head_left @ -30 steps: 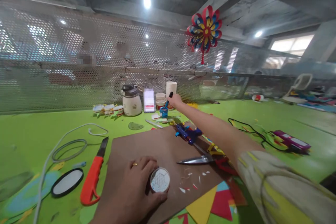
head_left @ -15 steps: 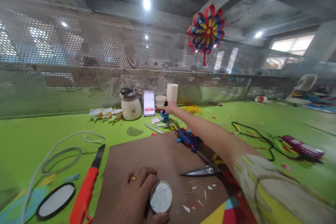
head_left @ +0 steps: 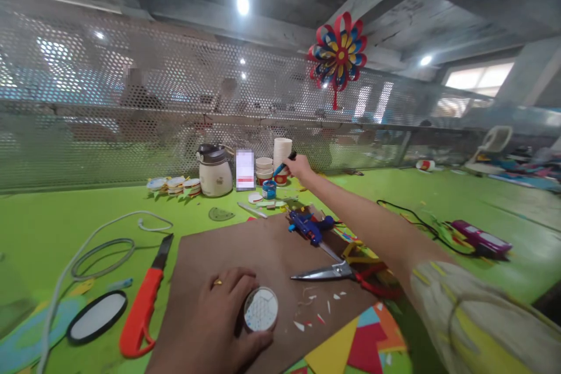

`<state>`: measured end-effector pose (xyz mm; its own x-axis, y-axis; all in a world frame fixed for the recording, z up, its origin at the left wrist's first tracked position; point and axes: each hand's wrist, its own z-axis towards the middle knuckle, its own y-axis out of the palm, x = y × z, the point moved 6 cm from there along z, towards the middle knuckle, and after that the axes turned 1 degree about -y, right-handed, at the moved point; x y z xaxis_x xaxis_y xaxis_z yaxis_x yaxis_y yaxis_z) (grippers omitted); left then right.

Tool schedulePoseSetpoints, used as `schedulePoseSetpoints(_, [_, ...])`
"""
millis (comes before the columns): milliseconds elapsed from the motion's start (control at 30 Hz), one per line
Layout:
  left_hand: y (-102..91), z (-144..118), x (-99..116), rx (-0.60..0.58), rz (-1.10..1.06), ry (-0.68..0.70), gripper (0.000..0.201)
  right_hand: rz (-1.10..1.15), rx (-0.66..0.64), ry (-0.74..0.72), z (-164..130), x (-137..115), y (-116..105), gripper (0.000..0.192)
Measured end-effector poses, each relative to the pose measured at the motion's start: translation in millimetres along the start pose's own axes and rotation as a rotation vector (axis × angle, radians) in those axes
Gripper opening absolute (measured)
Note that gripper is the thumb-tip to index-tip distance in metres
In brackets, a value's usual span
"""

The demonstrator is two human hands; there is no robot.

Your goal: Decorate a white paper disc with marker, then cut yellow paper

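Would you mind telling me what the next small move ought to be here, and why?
Probably bring the brush back toward the white disc. The right hand holds it lifted just above the small blue pot at the far end of the table, while the left hand pins the disc on the brown board, face up and within easy reach.

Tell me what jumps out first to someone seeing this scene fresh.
A red, blue and yellow paper pinwheel hangs high on the mesh wall, bright against the grey. Below, the right hand stretches far across the green table, holding a brush above a small blue pot. Nearer, the left hand grips a round white disc on brown board.
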<state>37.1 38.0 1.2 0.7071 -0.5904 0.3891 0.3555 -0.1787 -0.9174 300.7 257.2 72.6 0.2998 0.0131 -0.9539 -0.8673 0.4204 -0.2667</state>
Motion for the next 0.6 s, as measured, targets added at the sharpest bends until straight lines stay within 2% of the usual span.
schedulePoseSetpoints(167, [-2.5,1,2,0.016,-0.009,0.026,0.034,0.248,-0.007,0.004,-46,-14,-28,0.029])
schedulePoseSetpoints(233, [-2.9,1,3,0.028,-0.003,0.031,0.033,0.347,-0.033,-0.005,-76,-18,-40,0.024])
schedulePoseSetpoints(333, [-2.9,2,4,0.041,0.006,0.048,0.032,0.478,-0.104,-0.025,-129,-17,-52,0.033])
schedulePoseSetpoints(467, [-3.2,4,5,0.058,0.006,0.059,0.042,0.567,-0.195,0.003,-194,-2,-57,0.029])
schedulePoseSetpoints(600, [-2.3,6,8,0.026,0.014,0.057,0.046,0.589,-0.257,0.074,-228,14,-51,0.023])
